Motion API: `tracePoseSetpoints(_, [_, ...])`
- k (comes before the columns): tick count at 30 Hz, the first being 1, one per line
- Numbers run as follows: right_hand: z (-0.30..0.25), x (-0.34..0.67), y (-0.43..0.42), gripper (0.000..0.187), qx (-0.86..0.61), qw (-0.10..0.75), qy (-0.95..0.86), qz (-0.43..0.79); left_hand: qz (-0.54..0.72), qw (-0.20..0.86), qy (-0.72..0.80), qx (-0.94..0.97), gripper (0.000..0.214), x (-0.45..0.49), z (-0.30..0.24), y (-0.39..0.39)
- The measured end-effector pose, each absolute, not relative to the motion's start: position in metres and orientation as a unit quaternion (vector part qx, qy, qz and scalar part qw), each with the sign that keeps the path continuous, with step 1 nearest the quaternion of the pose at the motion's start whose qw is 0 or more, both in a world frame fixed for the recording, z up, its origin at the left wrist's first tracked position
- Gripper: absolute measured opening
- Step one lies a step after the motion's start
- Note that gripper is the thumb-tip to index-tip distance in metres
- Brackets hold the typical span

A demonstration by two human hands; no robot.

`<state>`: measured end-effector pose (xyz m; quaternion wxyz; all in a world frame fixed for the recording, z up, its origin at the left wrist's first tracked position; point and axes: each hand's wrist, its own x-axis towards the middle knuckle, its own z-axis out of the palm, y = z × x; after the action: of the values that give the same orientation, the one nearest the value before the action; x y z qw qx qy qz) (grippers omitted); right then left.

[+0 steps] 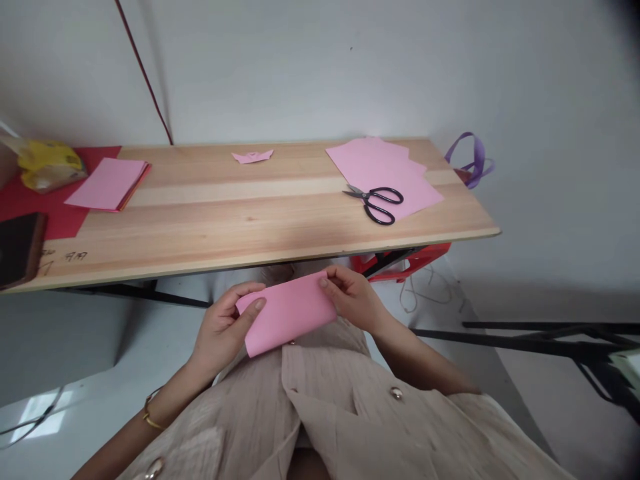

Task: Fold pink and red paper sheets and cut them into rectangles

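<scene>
A pink sheet of paper (290, 312), which looks folded into a long rectangle, is held in the air in front of my body, below the table's front edge. My left hand (225, 327) pinches its left end, thumb on the near face and fingers behind. At the right end, my right hand (350, 297) grips the upper corner between thumb and fingers. Beyond on the table lie black-handled scissors (373, 202), resting partly on several pink sheets (385, 167). A small folded pink paper piece (253, 157) sits near the wall.
The wooden table (225, 220) runs along the wall. On its left are a stack of coloured paper (110, 183), red sheets (63, 223), a yellow package (50, 167) and a dark object (20, 247). A red stool (415, 263) stands underneath; purple ribbon (475, 157) hangs at the right end.
</scene>
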<state>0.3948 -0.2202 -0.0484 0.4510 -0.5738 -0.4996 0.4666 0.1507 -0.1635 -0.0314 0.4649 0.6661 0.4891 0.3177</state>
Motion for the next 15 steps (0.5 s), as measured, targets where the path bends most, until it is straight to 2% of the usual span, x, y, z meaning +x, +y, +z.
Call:
tracePoseSetpoints(5, [-0.044,0.401,-0.221,0.035,-0.558,0.424,-0.588,0.402,0.319,0.473,0.475,0.67,0.024,0.151,-0.032,-0.164])
tracePoseSetpoints(9, [-0.038,0.403,-0.218,0.028,-0.546,0.409,-0.648,0.339,0.321,0.481,0.473,0.665,0.024,0.152,-0.031,-0.165])
tracePoseSetpoints(15, [-0.04,0.405,-0.22,0.025,-0.537,0.405,-0.668,0.319,0.305,0.522,0.473,0.641,0.026,0.153,-0.033,-0.168])
